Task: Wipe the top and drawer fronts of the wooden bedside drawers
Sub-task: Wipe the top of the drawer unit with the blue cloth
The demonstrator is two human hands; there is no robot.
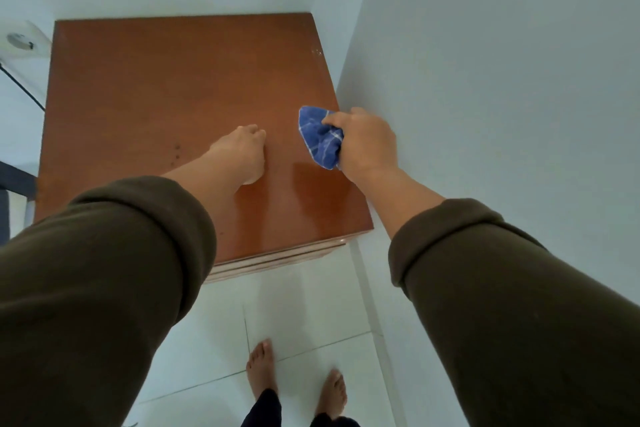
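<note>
One set of wooden bedside drawers (166, 107) stands in the corner, its back and right side close to two pale walls. Seen from above, it's mostly the glossy reddish-brown top; a strip of the drawer fronts (277, 262) shows at approx 6 o'clock under the front edge, too foreshortened to count the drawers.

Two hands over the top, both arms in dark olive sleeves (104, 270) pushed up the forearm. Right hand (367, 142), at approx 3 o'clock of the top near the right edge, has its fingers closed round one bunched blue cloth (320, 137) w/ thin white lines. Cloth sticks out to the left of the fist, down at the wood or just above it; can't tell which. Left hand (247, 152) sits near the middle of the top, towards 6 o'clock, fingers curled under, holding nothing; seems to rest on the wood.

One white wall socket (22, 42) at 9 o'clock, w/ one black cable (20, 87) below it. Two bare feet (261, 369) on the white tiled floor (304, 315).
</note>
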